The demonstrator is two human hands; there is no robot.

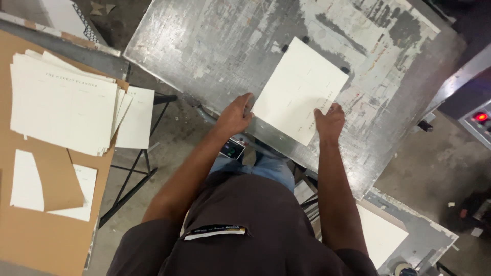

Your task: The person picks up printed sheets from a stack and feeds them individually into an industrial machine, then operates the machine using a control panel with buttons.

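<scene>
A cream printed sheet lies flat on a worn grey metal table. My left hand rests at the sheet's near-left edge, fingers curled against it. My right hand presses flat on the sheet's near-right corner, fingers spread. Small black stops sit along the sheet's far edges.
A stack of printed cream sheets lies on a brown cardboard surface at the left, with a brown paper piece below it. A panel with a red light stands at the right. Another pale sheet lies on a lower shelf.
</scene>
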